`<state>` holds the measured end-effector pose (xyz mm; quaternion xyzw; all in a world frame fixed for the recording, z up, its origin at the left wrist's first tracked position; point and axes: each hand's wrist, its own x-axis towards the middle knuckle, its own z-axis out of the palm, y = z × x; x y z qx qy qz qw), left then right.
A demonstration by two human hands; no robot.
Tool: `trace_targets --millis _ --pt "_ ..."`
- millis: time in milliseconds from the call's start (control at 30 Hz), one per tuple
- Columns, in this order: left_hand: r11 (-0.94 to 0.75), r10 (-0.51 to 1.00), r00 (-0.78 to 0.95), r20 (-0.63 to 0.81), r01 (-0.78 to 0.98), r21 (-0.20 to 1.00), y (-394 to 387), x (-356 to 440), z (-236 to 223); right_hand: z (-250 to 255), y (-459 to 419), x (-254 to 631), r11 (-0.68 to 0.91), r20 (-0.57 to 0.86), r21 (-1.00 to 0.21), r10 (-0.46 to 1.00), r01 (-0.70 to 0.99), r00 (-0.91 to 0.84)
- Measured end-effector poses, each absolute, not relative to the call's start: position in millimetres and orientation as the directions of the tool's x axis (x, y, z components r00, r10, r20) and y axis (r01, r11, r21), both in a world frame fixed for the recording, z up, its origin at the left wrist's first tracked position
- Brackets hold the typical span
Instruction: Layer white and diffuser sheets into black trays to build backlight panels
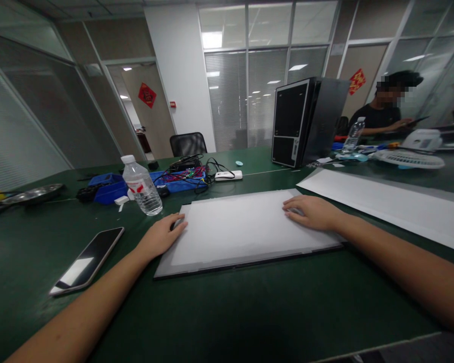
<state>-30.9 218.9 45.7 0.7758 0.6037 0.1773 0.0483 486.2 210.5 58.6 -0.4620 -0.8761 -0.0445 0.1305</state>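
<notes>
A white sheet (234, 229) lies on a thin flat panel (166, 267) with a dark edge, on the green table in front of me. At the panel's left edge rests my left hand (162, 236), thumb and forefinger apart, with their tips on the sheet's border. My right hand (313, 213) lies on the right part of the sheet, its fingers stretched out and slightly spread. Neither hand lifts anything. The far fingers of the left hand are partly hidden.
A phone (89, 259) and a water bottle (142, 186) are on the left. Behind are blue trays (185, 181) with cables and a black computer tower (306, 123). Another white sheet (393, 204) and a white fan (410, 159) lie right. A person (380, 113) sits beyond.
</notes>
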Motion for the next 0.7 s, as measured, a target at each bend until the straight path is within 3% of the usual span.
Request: trace_targets --millis 300,467,567,700 --pt "-0.242 0.959 0.184 0.217 0.927 0.286 220 -31 45 55 217 486 0.514 0.287 -0.169 0.842 0.841 -0.457" --pt "-0.257 0.958 0.203 0.2 0.921 0.294 221 -34 45 47 251 571 0.2 0.411 -0.037 0.896 0.979 -0.168" --pt "-0.266 0.957 0.214 0.195 0.918 0.295 221 -35 46 35 265 632 -0.029 0.34 -0.042 0.94 0.999 0.041" --pt "-0.269 0.957 0.217 0.194 0.916 0.299 221 -36 46 23 269 680 -0.112 0.238 -0.1 0.962 0.989 0.133"
